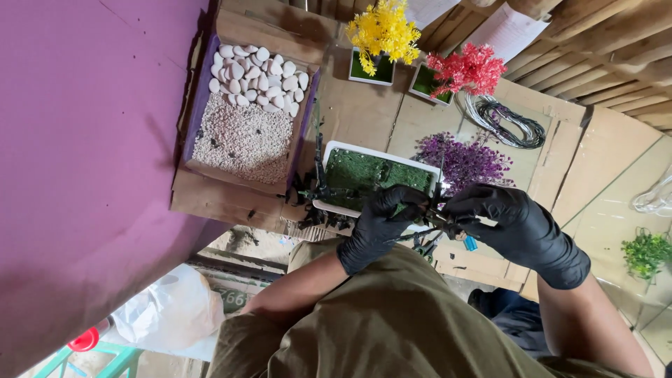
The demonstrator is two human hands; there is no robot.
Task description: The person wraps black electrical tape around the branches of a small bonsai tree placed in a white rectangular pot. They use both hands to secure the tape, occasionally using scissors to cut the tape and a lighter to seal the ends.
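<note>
Both my hands wear black gloves and meet over the near edge of a white rectangular tray (336,148) filled with green moss. My left hand (381,224) and my right hand (514,227) together grip a thin dark wire branch (437,218) that runs between them. Dark twig pieces (315,192) lie along the tray's near side. A small blue object (471,243) shows just below my right hand; what it is I cannot tell. A purple foliage sprig (465,162) lies beside the tray, just beyond my right hand.
A cardboard box holds white pebbles (257,77) and fine gravel (241,140). A yellow plant (383,31) and a red plant (467,68) stand in small white pots at the back. A wire coil (507,122), a green sprig (644,253) and a purple wall (84,140) are around.
</note>
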